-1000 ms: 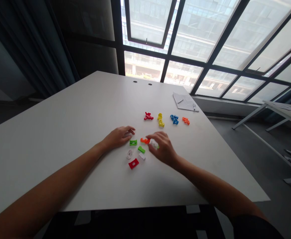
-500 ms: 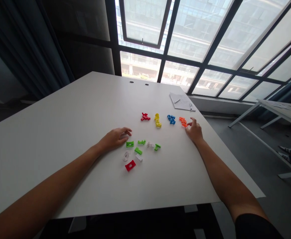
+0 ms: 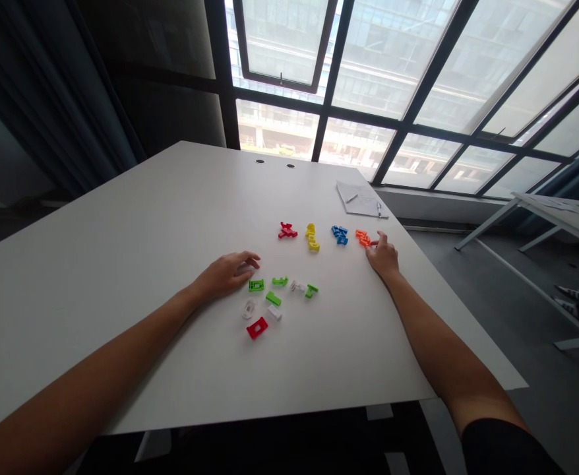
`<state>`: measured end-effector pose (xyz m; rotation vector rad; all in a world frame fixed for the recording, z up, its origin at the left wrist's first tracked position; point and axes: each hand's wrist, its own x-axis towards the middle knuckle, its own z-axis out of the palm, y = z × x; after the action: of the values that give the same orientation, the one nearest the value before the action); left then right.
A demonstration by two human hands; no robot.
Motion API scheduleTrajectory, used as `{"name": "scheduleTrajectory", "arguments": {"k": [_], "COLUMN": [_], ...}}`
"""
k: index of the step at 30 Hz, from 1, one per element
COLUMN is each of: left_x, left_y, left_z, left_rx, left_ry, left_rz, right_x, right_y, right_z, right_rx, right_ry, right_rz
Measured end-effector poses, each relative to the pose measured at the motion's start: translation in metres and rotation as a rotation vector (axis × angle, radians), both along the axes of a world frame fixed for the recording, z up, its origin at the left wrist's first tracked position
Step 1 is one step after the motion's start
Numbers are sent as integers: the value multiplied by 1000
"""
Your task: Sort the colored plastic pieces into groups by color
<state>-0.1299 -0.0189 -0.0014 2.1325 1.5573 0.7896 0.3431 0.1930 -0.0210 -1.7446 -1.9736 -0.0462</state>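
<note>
My right hand (image 3: 383, 256) rests on the white table (image 3: 146, 218) with its fingertips pinched at the orange cluster (image 3: 362, 237), the rightmost of a row with a blue cluster (image 3: 339, 234), a yellow cluster (image 3: 312, 237) and a red cluster (image 3: 285, 230). My left hand (image 3: 227, 272) lies on the table with loosely curled fingers, just left of a green frame piece (image 3: 256, 285). Loose pieces lie between my arms: green bits (image 3: 273, 297), a green T piece (image 3: 311, 290), white bits (image 3: 297, 286) and a red frame piece (image 3: 257, 327).
A sheet of paper (image 3: 356, 197) with a pen (image 3: 379, 210) lies at the table's far right corner. Two cable holes (image 3: 274, 163) sit near the far edge. Large windows stand behind. Another white table (image 3: 561, 211) is off to the right.
My right hand left the loose pieces near the middle, carried an orange piece to the far right and now sits at the orange cluster. My left hand stayed put.
</note>
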Motion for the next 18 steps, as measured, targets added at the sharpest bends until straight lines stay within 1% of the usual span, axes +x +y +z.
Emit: {"name": "scheduleTrajectory", "arguments": {"k": [7, 18], "left_x": [1, 0], "left_y": [0, 0], "left_z": [1, 2], "left_rx": [-6, -20], "left_ry": [3, -6], "left_rz": [11, 16], "right_x": [-2, -6], "right_y": [3, 2], "right_z": [3, 7], "right_rx": [-49, -43], "right_ry": [-26, -22], "right_rz": [-3, -21]}}
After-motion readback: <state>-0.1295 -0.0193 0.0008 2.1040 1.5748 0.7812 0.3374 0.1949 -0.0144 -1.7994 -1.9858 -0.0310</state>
